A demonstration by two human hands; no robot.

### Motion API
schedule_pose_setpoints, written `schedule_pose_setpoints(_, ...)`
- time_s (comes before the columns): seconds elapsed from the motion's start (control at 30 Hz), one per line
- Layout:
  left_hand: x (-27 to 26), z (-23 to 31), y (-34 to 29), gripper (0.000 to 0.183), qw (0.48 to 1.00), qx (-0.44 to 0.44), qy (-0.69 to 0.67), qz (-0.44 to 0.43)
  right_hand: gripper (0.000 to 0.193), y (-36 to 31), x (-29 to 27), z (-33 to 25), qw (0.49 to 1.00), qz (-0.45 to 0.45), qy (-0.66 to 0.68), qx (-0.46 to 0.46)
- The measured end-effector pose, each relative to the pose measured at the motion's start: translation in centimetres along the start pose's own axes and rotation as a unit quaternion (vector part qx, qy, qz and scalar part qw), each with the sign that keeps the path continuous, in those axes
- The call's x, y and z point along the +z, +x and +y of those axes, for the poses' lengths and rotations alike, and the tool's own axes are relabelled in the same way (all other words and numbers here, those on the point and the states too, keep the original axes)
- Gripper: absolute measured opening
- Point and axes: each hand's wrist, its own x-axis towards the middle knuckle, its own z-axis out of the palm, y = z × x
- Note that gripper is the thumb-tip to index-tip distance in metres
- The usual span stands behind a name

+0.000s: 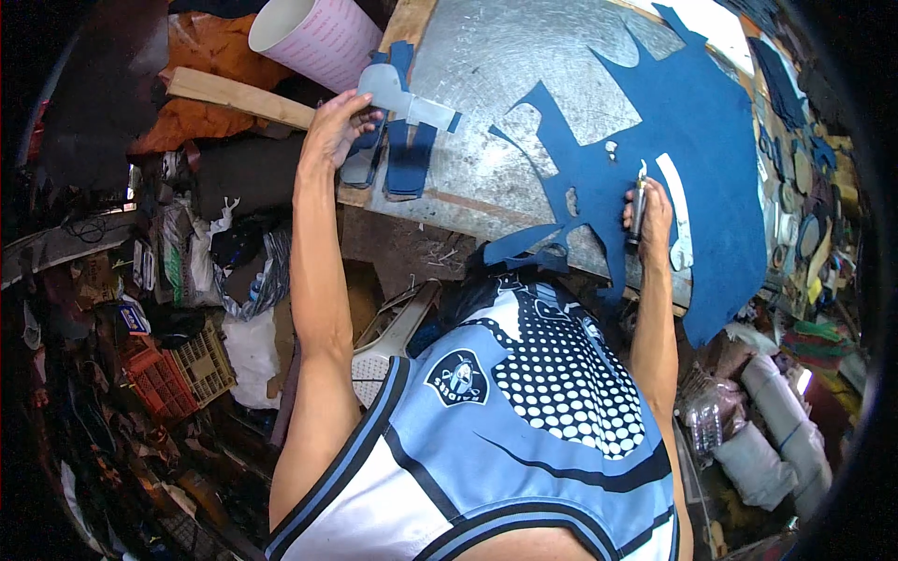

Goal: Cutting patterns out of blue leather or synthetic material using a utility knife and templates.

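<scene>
My left hand is at the table's left edge, thumb and fingers pinching the rim of a rounded grey template. A pale strip lies beside it, over several narrow blue cut pieces stacked near the table edge. My right hand wraps round the dark handle of a cutting knife, its small metal blade pointing away from me. Under that hand spreads a large blue sheet of leather-like material with jagged edges and cut-outs. A long curved white template lies on it, just right of the knife.
The scratched metal tabletop has a wooden border. A pinkish-white bin and a wooden bar stand left of it. Plastic crates and bags are at lower left. Shaped templates hang or lie at far right, with wrapped rolls below.
</scene>
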Motion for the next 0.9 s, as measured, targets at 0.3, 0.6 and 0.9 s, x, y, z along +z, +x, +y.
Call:
schedule_pose_setpoints(0.3,-2.2,-6.7,-7.4,0.036,0.973,-0.051,-0.221,-0.049,0.037,-0.9,1.3,-0.8,1.000,0.024,-0.009,-0.011)
schedule_pose_setpoints(0.6,0.3,-14.3,-10.2,0.034,0.974,-0.143,-0.168,0.048,0.038,-0.5,1.0,0.5,0.998,0.044,-0.025,-0.030)
schedule_pose_setpoints(0.9,-0.3,-14.3,-9.1,0.038,0.981,-0.161,-0.110,0.000,0.040,-0.4,0.9,0.5,0.997,0.068,-0.034,-0.028)
